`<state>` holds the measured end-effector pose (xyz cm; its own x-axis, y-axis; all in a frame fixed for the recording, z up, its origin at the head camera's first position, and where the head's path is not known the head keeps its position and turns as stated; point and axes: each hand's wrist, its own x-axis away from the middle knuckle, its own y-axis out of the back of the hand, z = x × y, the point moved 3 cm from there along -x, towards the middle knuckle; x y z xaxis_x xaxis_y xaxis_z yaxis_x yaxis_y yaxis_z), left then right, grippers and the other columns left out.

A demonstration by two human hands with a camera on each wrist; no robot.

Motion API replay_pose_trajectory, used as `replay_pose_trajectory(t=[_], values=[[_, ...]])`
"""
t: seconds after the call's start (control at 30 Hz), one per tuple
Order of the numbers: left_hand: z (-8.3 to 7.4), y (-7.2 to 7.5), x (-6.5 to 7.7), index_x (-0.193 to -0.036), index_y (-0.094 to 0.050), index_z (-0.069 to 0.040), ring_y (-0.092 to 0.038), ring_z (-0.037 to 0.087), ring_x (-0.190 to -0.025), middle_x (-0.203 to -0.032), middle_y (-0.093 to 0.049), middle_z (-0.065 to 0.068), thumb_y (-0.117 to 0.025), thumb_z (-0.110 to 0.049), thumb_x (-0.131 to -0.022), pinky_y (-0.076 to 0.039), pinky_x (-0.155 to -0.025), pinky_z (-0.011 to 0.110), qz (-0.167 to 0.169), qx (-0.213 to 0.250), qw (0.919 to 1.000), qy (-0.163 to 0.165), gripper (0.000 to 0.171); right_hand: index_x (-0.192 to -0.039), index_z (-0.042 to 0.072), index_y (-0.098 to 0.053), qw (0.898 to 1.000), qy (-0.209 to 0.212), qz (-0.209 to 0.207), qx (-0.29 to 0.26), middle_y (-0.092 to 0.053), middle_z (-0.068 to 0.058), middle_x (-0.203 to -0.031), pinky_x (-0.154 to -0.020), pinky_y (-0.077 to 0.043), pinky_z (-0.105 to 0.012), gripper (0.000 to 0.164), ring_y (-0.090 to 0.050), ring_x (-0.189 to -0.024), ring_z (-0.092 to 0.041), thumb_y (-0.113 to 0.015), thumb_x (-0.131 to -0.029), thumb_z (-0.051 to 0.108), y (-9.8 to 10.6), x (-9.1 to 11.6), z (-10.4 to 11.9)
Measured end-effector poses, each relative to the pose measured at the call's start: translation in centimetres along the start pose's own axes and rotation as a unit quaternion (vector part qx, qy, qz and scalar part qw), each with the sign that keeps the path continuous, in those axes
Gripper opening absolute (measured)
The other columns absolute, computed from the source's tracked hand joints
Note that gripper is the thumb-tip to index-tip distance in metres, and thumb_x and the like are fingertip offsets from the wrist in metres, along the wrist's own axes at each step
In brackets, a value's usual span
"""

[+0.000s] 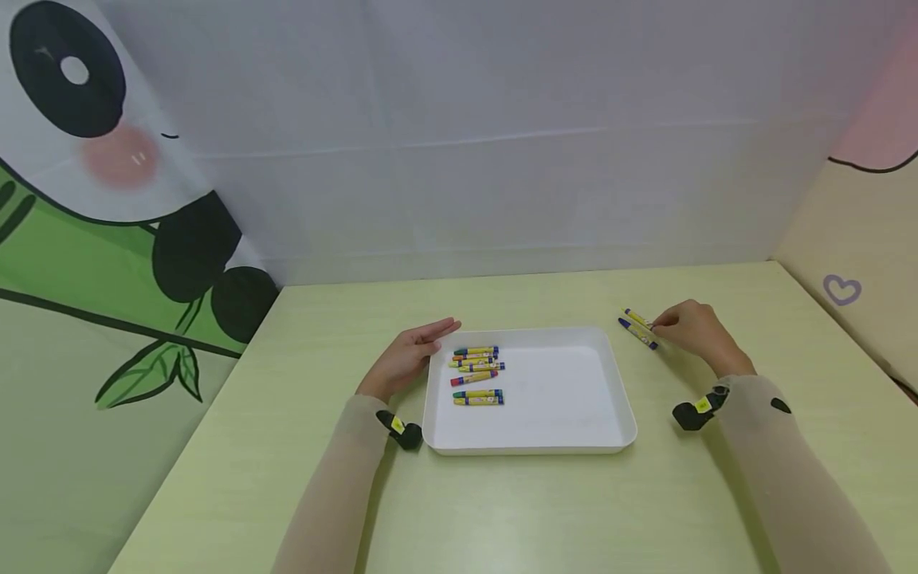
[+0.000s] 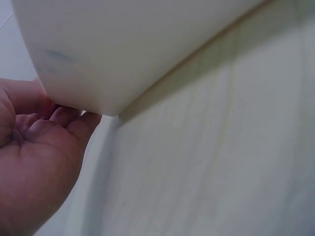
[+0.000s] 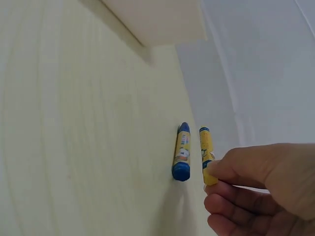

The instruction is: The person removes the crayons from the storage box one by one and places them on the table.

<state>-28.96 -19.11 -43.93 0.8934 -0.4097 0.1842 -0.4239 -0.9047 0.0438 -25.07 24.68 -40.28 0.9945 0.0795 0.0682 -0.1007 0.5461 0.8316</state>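
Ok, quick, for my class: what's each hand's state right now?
Left hand: gripping the white tray at its far-left corner.
Right hand: pinching a yellow-wrapped crayon.

The right half of the tray (image 1: 559, 391) has bare floor, bounded by a raised rim. Crayons (image 1: 474, 378) obstruct its left part. The left hand (image 1: 402, 359) occupies the tray's far left corner. Right of the tray's far right corner, a blue crayon (image 3: 182, 152), a yellow crayon (image 3: 206, 142) and the right hand (image 1: 696, 331) obstruct passage. Near side of the tray: table (image 1: 538, 510) surface permits passage between the sleeves (image 1: 782, 462).
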Motion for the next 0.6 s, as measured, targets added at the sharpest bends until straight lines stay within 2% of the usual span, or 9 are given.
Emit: replay_pose_trajectory(t=[0.1,0.23,0.6], values=[[0.0,0.0,0.1,-0.146,-0.043,-0.013,-0.033,0.017,-0.143,-0.15,-0.043,-0.001,-0.039,-0.002,-0.102,-0.029,-0.116,0.038,-0.001,0.001,1.0,0.001,0.045,-0.109,-0.008,-0.068,1.0,-0.008,0.004,0.002,-0.065,-0.029,-0.112,-0.085,-0.048,-0.054,0.032,-0.058,-0.104,-0.044,-0.058,-0.091,0.017,-0.2,0.0,-0.8],[-0.1,-0.1,0.1,-0.145,-0.044,-0.014,-0.033,0.016,-0.142,-0.15,-0.044,-0.001,-0.039,-0.002,-0.102,-0.03,-0.116,0.038,0.0,0.002,1.0,0.002,0.045,-0.108,-0.008,-0.068,1.0,-0.012,0.01,0.005,-0.066,-0.028,-0.11,-0.078,-0.05,-0.047,0.032,-0.061,-0.095,-0.037,-0.06,-0.09,0.016,-0.4,0.0,-1.3],[0.0,0.0,0.0,-0.146,-0.043,-0.015,-0.033,0.015,-0.142,-0.149,-0.045,-0.003,-0.04,-0.003,-0.102,-0.03,-0.115,0.038,-0.005,0.002,1.0,0.003,0.046,-0.105,-0.008,-0.069,0.999,-0.015,0.023,0.016,-0.067,-0.026,-0.107,-0.072,-0.051,-0.038,0.03,-0.06,-0.087,-0.029,-0.06,-0.089,0.015,-0.6,-0.1,-1.9]])
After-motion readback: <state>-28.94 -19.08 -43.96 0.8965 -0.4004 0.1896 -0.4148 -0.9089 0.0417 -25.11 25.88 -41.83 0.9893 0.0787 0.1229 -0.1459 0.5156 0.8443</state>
